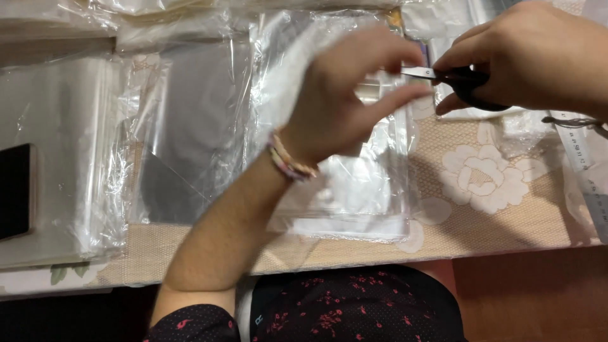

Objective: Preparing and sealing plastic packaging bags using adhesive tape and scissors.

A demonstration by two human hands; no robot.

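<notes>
My left hand is raised over the table, thumb and fingers pinched on a thin piece of clear plastic film; a beaded bracelet circles its wrist. My right hand holds black-handled scissors, their metal blades pointing left toward my left fingertips and the film. Beneath both hands lies a stack of clear plastic bags on a beige tablecloth with a white flower pattern.
More clear plastic sheets and bags cover the left and back of the table. A dark phone-like object lies at the far left. A ruler lies along the right edge. The table's front edge runs near my lap.
</notes>
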